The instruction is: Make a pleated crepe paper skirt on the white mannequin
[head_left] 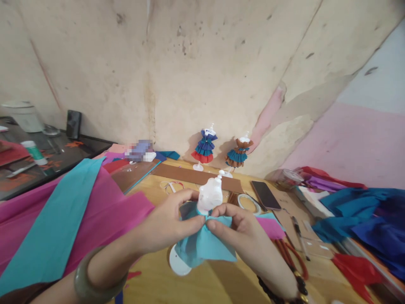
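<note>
A small white dress-form mannequin [210, 195] stands tilted in front of me, its round base [179, 262] partly showing below. A turquoise crepe-like skirt [209, 245] is gathered round its waist and flares out underneath. My left hand [183, 215] reaches round the form from the left, its thumb pressing the gathered edge at the front. From the right, my right hand [232, 221] pinches the same waist edge between thumb and forefinger. The two thumbs nearly meet there. What lies under the fingertips is hidden.
Two dressed mannequins, one blue and red [205, 147], one brown and teal [239, 154], stand by the wall. Pink sheets [104, 202] with a turquoise strip [63, 228] spread left. A phone [265, 195], pen [297, 230], scissors [292, 255] and coloured sheets [357, 215] lie right.
</note>
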Demonstrator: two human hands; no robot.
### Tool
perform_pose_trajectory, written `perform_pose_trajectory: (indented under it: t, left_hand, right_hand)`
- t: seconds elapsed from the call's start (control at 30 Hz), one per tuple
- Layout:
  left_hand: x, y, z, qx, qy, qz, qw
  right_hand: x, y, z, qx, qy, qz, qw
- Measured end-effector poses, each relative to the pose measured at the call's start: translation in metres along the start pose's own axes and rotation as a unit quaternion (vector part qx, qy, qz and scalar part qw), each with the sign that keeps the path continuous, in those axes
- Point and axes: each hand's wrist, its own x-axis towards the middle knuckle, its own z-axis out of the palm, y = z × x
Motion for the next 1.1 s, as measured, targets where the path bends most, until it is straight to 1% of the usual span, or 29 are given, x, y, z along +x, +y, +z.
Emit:
perform_pose_trajectory:
  t: [0.13, 0.27, 0.47, 0.7, 0.77, 0.9, 0.97, 1.0, 1.07, 1.1]
  left_hand:
    - [0.0, 0.002, -0.001, 0.027, -0.003, 0.005, 1.0]
    - [0.0, 0.0, -0.003, 0.045, -0.007, 0.033, 0.998]
    - [0.002, -0.003, -0.004, 0.065, -0.016, 0.053, 0.996]
    - [0.0, -0.001, -0.004, 0.067, -0.027, 0.059, 0.996]
    - [0.0, 0.002, -0.002, 0.065, -0.019, 0.055, 0.996]
    - [-0.002, 0.007, 0.0, 0.084, 0.015, 0.036, 0.996]
    - [-0.002, 0.008, 0.0, 0.092, 0.026, 0.028, 0.995]
    - [-0.001, 0.007, 0.0, 0.091, 0.037, 0.023, 0.995]
    - [0.002, 0.003, -0.002, 0.068, 0.07, 0.01, 0.995]
    - [0.004, 0.0, -0.003, 0.047, 0.087, 0.005, 0.995]
  right_hand:
    - [-0.001, 0.001, 0.001, 0.022, -0.006, 0.018, 1.0]
    - [-0.001, 0.003, 0.0, 0.032, -0.015, 0.028, 0.999]
    - [0.002, 0.006, -0.002, -0.006, -0.004, 0.006, 1.0]
    - [0.0, 0.004, 0.0, -0.037, 0.011, 0.012, 0.999]
    - [-0.001, 0.003, 0.002, -0.041, 0.014, 0.011, 0.999]
    - [0.001, 0.004, 0.003, -0.032, 0.007, 0.011, 0.999]
    - [0.001, 0.006, 0.0, -0.029, -0.004, -0.007, 1.0]
    - [0.001, 0.007, -0.002, -0.036, 0.002, -0.031, 0.999]
    - [-0.002, 0.007, -0.008, -0.087, 0.039, -0.115, 0.989]
    - [-0.005, 0.006, -0.011, -0.13, 0.064, -0.174, 0.974]
